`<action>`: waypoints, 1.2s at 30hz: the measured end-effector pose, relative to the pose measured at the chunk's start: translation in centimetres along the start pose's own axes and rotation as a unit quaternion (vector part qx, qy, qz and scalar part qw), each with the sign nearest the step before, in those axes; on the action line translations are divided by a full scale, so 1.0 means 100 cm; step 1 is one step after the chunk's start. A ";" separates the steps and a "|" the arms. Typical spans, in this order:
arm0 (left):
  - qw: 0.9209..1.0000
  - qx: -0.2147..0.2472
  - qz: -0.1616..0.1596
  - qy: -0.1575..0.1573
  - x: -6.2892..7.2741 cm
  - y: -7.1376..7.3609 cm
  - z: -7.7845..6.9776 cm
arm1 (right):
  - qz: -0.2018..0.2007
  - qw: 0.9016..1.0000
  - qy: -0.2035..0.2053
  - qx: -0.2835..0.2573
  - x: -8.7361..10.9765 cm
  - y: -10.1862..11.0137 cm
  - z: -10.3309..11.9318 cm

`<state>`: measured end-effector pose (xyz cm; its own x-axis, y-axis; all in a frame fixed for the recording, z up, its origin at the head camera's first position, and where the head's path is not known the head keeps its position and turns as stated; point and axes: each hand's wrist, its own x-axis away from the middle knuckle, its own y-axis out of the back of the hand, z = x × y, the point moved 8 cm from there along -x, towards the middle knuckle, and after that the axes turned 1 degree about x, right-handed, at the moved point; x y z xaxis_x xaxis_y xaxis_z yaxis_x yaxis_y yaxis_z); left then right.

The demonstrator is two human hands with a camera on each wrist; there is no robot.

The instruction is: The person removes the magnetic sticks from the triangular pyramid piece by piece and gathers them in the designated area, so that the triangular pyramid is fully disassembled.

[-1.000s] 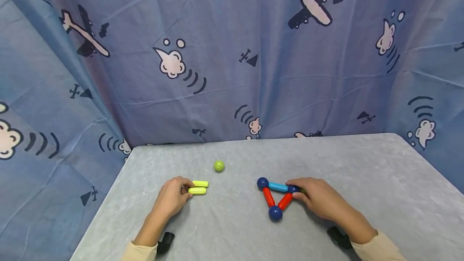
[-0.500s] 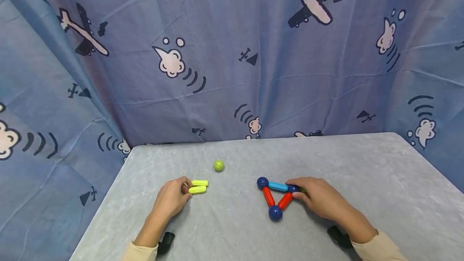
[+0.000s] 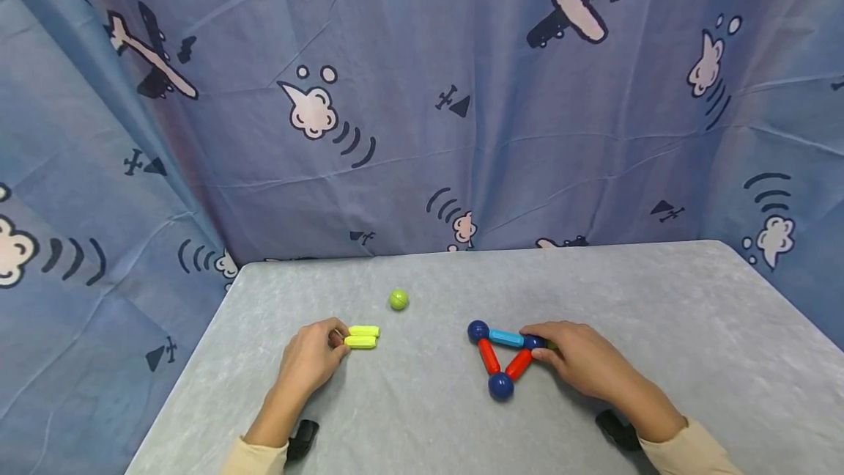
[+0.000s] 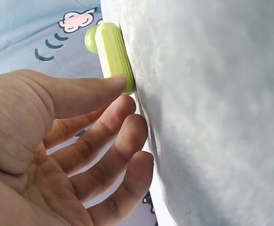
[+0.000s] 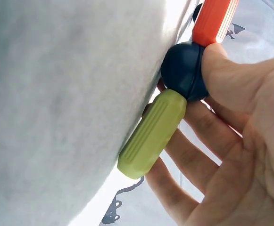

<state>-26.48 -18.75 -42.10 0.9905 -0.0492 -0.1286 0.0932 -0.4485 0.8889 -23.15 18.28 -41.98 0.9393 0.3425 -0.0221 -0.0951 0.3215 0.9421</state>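
My left hand pinches the near ends of two yellow-green magnetic building rods, a near rod and a far rod, lying side by side on the table. In the left wrist view the thumb presses on one rod; the other fingers curl loosely below it. On the right, my right hand grips a dark blue ball between thumb and fingers. That ball is one corner of a flat triangle made with a light blue rod, two red rods and two more blue balls. A green rod sticks out from the gripped ball, mostly hidden in the head view.
A lime green ball sits on the grey cloth-covered table, beyond the yellow-green rods. Behind the table hangs a blue curtain with printed airplanes and clouds. Black wrist devices are worn at both wrists.
The near yellow-green rod has swung and moved against the far one, closing the gap between them. The left fingers have drawn slightly together. My right hand and the triangle stay in place.
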 end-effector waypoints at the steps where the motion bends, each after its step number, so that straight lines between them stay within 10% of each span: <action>1: 1.000 -0.001 -0.001 -0.003 0.000 0.000 -0.001 | -0.001 1.000 0.000 0.000 0.000 0.000 0.000; 16: 0.999 0.016 -0.044 -0.005 0.006 0.014 -0.016 | 0.010 1.000 0.001 -0.002 0.000 0.002 0.006; 23: 0.991 0.057 -0.033 -0.120 0.018 0.004 -0.080 | 0.017 1.000 0.007 -0.001 0.000 -0.002 0.015; 28: 0.977 0.064 0.032 -0.199 0.018 -0.024 -0.128 | 0.019 1.000 0.010 -0.008 0.002 -0.004 0.017; 36: 0.960 0.010 0.117 -0.254 -0.001 -0.060 -0.153 | 0.016 1.000 0.014 -0.011 0.002 -0.004 0.021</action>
<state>-25.55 -2.38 -40.69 0.8061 -0.5777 -0.1286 -0.1332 -0.3887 0.9117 -22.19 16.36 -41.70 0.9261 0.3774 -0.0012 -0.1328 0.3287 0.9351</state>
